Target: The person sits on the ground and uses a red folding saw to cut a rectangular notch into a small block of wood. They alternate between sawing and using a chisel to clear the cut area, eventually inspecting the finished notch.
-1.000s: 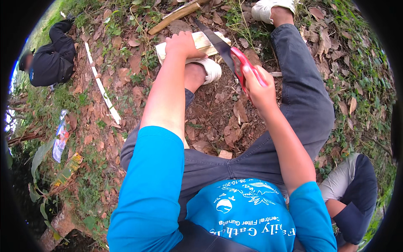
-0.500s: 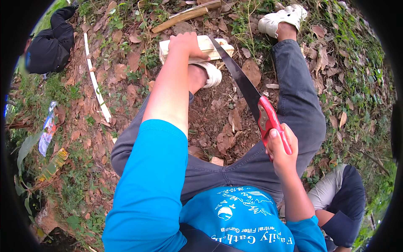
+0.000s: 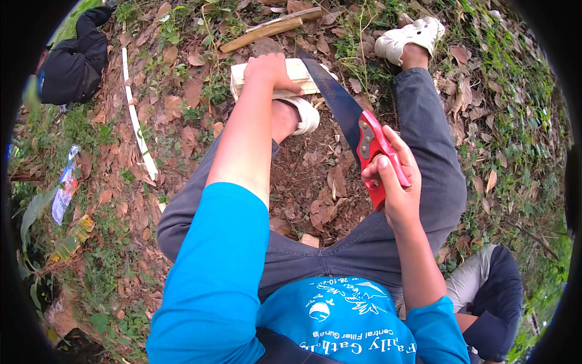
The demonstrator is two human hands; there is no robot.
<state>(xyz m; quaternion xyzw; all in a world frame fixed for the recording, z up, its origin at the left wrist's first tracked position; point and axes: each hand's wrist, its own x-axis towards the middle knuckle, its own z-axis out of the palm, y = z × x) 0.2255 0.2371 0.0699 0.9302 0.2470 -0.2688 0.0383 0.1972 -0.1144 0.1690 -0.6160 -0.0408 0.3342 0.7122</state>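
Note:
A pale block of wood [image 3: 299, 71] lies crosswise at the far middle, just by my left clog [image 3: 307, 115]. My left hand [image 3: 268, 68] is wrapped over its top toward the left end, thumb pointing right. My right hand [image 3: 397, 179] grips the red handle of a hand saw [image 3: 339, 100], its fingers through the handle opening. The dark blade slants up and left, crossing the block near its right end. Whether the teeth are cutting into the wood cannot be made out.
A split wood piece [image 3: 270, 31] lies beyond the block. A long white strip [image 3: 137, 118] and a crumpled plastic wrapper [image 3: 63, 188] lie on the leafy ground at left. One person in dark clothes [image 3: 73, 57] is at far left, another [image 3: 494, 297] at lower right.
My right hand has pushed the saw forward and slightly left, so the blade reaches farther past the block. My left hand stays on the wood.

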